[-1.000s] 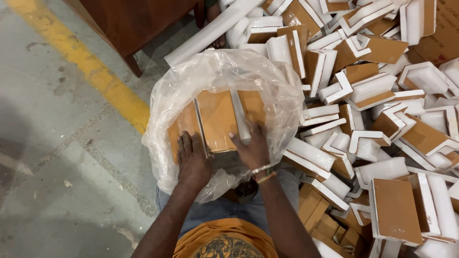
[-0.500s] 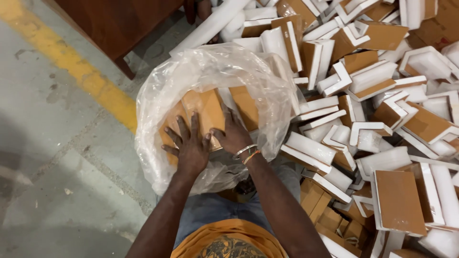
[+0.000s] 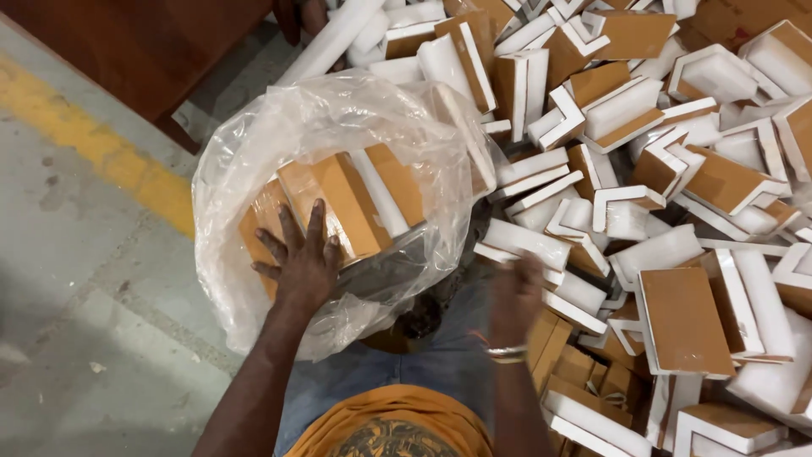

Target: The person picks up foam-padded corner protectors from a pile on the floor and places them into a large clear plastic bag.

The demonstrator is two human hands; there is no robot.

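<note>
**Left palm flat on bagged corner pieces, right hand blurred at the heap's near edge**

Nearest, between the knees: right hand (image 3: 516, 292), smeared by motion, hovering over the near edge of the loose heap (image 3: 677, 211) of white-and-brown foam corner pieces; fingers apparently curled, but whether closed on anything cannot be told. A little farther, to the left: left hand (image 3: 306, 261), fingers spread, pressing palm-down on the stacked pieces (image 3: 355, 199) inside the clear plastic bag (image 3: 254, 161), seemingly to hold the stack flat and the bag mouth open. Stack directly under that palm, touching it, well apart from the right hand. Beyond the bag on the concrete floor (image 3: 68, 296): a yellow painted line (image 3: 101, 148), then a dark wooden table (image 3: 144, 51) at the far left corner.
</note>
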